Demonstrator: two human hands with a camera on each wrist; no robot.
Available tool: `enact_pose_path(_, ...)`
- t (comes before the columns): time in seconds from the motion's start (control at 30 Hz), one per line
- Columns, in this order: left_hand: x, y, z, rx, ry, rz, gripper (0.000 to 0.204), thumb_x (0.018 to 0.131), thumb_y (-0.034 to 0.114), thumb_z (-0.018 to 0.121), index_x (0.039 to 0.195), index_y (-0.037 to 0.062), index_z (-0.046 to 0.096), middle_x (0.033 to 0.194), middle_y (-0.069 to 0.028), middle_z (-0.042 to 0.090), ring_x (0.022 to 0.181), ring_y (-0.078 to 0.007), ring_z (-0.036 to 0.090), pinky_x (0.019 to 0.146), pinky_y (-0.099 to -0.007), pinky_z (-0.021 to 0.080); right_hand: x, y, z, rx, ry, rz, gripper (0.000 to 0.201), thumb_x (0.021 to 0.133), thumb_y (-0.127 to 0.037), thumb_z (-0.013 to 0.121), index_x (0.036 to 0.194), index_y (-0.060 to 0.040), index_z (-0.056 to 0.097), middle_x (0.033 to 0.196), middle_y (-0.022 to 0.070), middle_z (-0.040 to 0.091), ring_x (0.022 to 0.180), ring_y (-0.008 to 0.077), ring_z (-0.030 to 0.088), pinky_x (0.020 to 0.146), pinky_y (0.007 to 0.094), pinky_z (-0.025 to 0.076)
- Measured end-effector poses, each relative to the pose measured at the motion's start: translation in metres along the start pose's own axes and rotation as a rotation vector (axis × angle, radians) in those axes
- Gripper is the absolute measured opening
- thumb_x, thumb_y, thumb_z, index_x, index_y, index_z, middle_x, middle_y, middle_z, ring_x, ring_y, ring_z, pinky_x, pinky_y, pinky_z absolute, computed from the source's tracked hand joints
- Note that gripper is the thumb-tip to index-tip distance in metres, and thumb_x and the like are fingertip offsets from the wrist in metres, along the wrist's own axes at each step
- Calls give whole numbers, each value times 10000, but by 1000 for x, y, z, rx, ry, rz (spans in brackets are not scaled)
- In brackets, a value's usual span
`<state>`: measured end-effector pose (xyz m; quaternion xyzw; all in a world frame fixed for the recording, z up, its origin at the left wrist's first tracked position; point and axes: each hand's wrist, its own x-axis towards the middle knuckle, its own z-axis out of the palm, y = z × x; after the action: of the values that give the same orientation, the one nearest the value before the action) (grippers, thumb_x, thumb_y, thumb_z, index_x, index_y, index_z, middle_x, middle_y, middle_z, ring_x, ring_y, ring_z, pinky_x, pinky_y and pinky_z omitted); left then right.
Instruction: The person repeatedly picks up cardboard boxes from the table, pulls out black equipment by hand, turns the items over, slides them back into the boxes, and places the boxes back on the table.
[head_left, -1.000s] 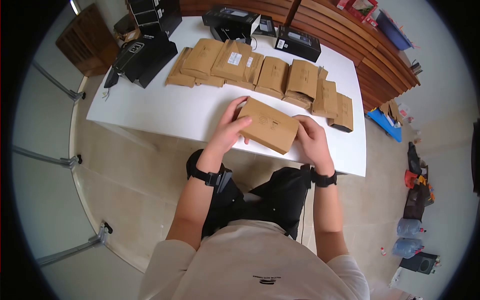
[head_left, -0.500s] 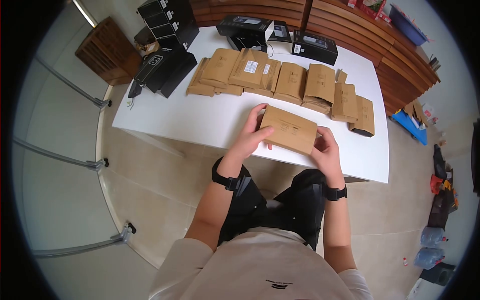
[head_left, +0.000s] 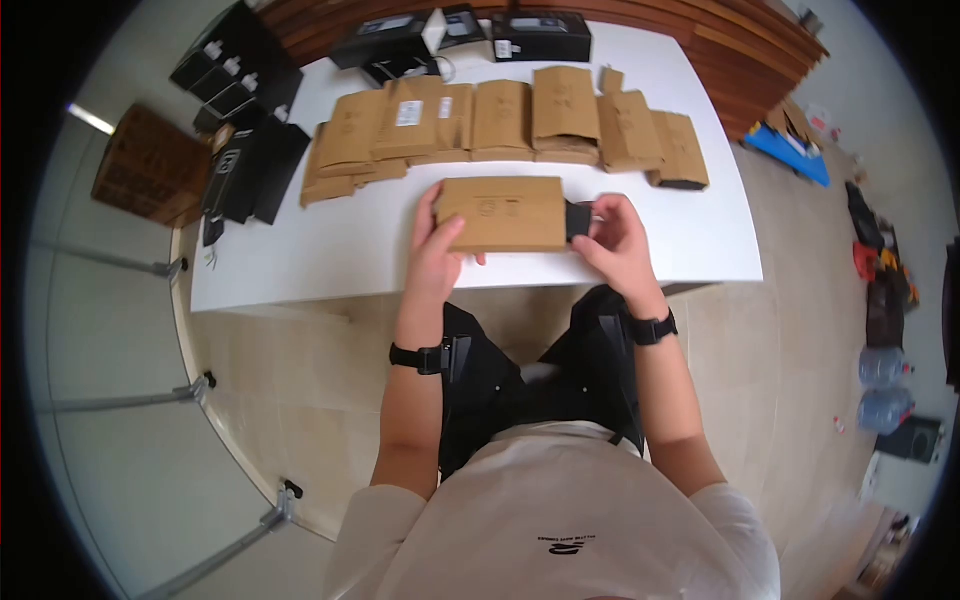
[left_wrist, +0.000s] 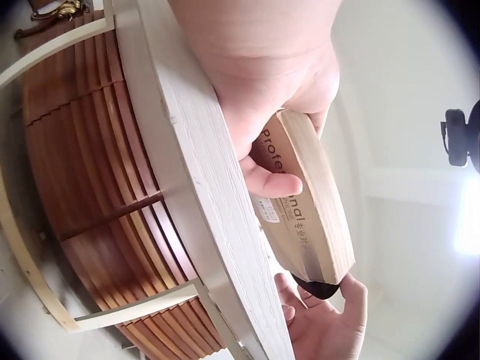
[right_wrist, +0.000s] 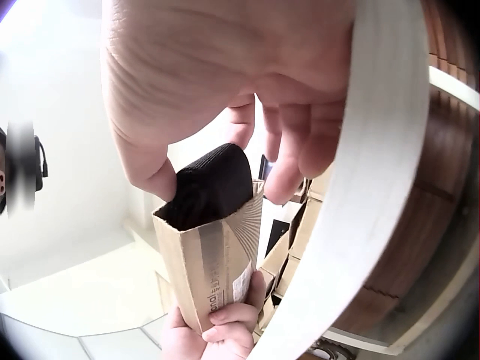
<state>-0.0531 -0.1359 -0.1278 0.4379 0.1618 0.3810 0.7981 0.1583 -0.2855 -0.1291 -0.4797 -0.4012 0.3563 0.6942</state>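
The left hand (head_left: 436, 252) grips the left end of a brown cardboard box (head_left: 503, 215), thumb on its top face, above the table's near edge. Out of the box's right end sticks a black item (head_left: 578, 220), pinched between thumb and fingers of the right hand (head_left: 618, 245). In the right wrist view the black item (right_wrist: 217, 184) stands out of the open end of the box (right_wrist: 206, 262). Printed lettering and a white label show on the box (left_wrist: 304, 202) in the left wrist view.
Several brown cardboard boxes (head_left: 503, 112) lie in a row across the white table (head_left: 350, 245). Black boxes (head_left: 542, 38) stand along its back edge, and more are stacked at the left (head_left: 240, 65). Wooden slatted furniture (head_left: 720, 50) stands behind.
The box has turned level in the head view. The black item now shows at its right end, between the right fingers, where the hand was at the closed-looking end before.
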Motion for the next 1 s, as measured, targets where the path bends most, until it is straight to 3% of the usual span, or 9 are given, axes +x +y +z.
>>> enact_pose_path(0.07, 0, -1, -1, 44, 6, 63, 584, 935, 53, 486, 1471, 36, 253, 1356, -161, 462, 1029, -288, 588, 600, -406, 529, 3, 2, -3, 96, -60, 73, 498, 814, 32, 729, 1235, -49, 477, 1101, 56, 628, 811, 55, 573, 731, 222, 468)
enact_pose_path(0.17, -2, -1, 1, 94, -1, 65, 600, 933, 58, 486, 1474, 18, 228, 1383, -171, 438, 1043, -293, 588, 617, -406, 537, 2, -15, 5, -4, -83, 77, 617, 831, 8, 728, 1375, -38, 441, 1055, 47, 645, 918, 92, 608, 803, 249, 480)
enact_pose_path(0.27, 0, 0, 0, 107, -25, 69, 601, 930, 64, 483, 1472, 14, 230, 1382, -175, 440, 1054, -303, 588, 624, -407, 537, 4, -8, -2, 27, -106, 71, 552, 826, 16, 731, 1322, -20, 490, 1063, 47, 645, 918, 99, 614, 805, 248, 484)
enact_pose_path(0.4, 3, 0, -7, 26, -26, 70, 583, 936, 70, 464, 1471, 23, 236, 1371, -175, 452, 1053, -314, 590, 624, -413, 533, 6, -6, -16, 249, 21, -23, 475, 857, 31, 676, 1300, -18, 512, 1061, 57, 644, 904, 122, 624, 782, 261, 515)
enact_pose_path(0.57, 1, 0, 3, 71, -16, 85, 597, 939, 64, 472, 1476, 49, 213, 1362, -169, 460, 1097, -325, 586, 663, -444, 561, 13, -11, -11, 482, 198, 61, 568, 901, 11, 607, 1416, -11, 368, 1123, 92, 639, 948, 154, 645, 817, 326, 569)
enact_pose_path(0.7, -1, -5, 7, 217, -39, 107, 608, 935, 48, 493, 1473, 61, 211, 1352, -181, 473, 1165, -345, 563, 748, -484, 579, 13, -5, -14, 314, 149, 24, 503, 939, -33, 561, 1412, -18, 390, 1186, 105, 603, 1052, 186, 627, 804, 325, 576)
enact_pose_path(0.9, 2, -4, -2, 172, -23, 152, 621, 951, 33, 476, 1486, 56, 162, 1367, -196, 459, 1125, -345, 592, 752, -488, 591, 17, 3, -32, 638, 185, -26, 374, 923, -11, 573, 1285, 8, 480, 1137, 119, 642, 991, 196, 641, 829, 348, 557)
enact_pose_path(0.97, 2, -4, -2, 93, -1, 172, 622, 955, 46, 483, 1487, 52, 161, 1363, -200, 465, 1115, -343, 598, 744, -483, 588, 16, -12, -22, 744, 377, 27, 275, 958, -77, 532, 1221, -2, 515, 1117, 124, 646, 1011, 228, 640, 869, 394, 542)
enact_pose_path(1.0, 1, -3, -1, 102, -8, 172, 625, 955, 53, 488, 1487, 47, 161, 1355, -203, 474, 1107, -344, 602, 738, -481, 585, 16, -9, -24, 744, 379, 28, 275, 958, -77, 532, 1221, -2, 515, 1117, 124, 646, 1011, 228, 640, 869, 394, 542)
